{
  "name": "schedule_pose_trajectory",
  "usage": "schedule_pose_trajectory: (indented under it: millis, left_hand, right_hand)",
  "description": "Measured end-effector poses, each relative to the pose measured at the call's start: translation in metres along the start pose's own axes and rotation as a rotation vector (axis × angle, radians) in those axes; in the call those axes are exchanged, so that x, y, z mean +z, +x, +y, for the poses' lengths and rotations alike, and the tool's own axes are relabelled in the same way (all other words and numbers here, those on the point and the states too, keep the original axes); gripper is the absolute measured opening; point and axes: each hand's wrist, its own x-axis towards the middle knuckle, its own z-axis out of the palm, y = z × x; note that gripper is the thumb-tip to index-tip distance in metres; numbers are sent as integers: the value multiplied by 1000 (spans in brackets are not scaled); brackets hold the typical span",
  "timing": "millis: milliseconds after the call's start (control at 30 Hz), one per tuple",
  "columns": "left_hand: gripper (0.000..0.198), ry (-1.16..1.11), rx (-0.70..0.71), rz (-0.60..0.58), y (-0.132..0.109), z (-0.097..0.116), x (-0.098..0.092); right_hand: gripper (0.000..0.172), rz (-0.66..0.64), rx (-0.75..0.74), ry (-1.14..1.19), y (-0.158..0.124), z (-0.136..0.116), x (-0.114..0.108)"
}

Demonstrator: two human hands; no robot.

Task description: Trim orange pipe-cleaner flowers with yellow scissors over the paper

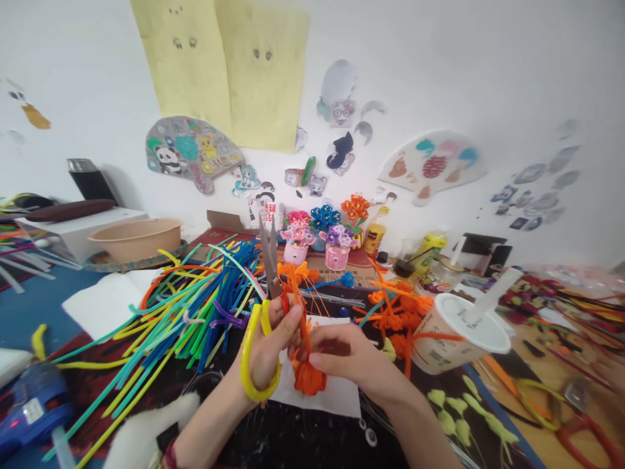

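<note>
My left hand is closed, with scissors hanging in it. Their yellow handle loops round the thumb side and the blades point up, away from me. The same fingers also pinch an orange pipe cleaner stem. My right hand is closed on an orange pipe cleaner flower, its petals hanging below the fingertips. Under both hands lies a white paper sheet. More orange pipe cleaner flowers are heaped just right of my hands. The right fingertips are partly hidden behind the orange strands.
Colourful pipe cleaners spread on the left, near a blue glue gun. A paper cup stands to the right, with light green leaf pieces before it. Another pair of scissors lies far right. Small flower pots stand at the back.
</note>
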Motion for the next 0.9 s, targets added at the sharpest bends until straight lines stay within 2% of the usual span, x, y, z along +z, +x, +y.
schedule_pose_trajectory:
  millis: [200, 367, 467, 633, 767, 900]
  left_hand:
    - [36, -5, -72, 108, 3, -4, 4]
    - [42, -92, -180, 98, 5, -4, 3]
    - [42, -105, -154, 93, 6, -4, 1]
    - [41, -47, -3, 151, 8, -5, -1]
    - [36, 44, 59, 226, 7, -3, -1]
    - [40, 78, 38, 301, 8, 1, -1]
  right_hand:
    - [17, -50, -62, 20, -1, -2, -2]
    - [14, -69, -49, 91, -2, -3, 0]
    - [11, -48, -11, 162, -2, 2, 1]
    - [22, -9, 84, 226, 2, 16, -2]
    - [26, 97, 49, 205, 4, 17, -5]
    - [29, 79, 7, 184, 5, 12, -5]
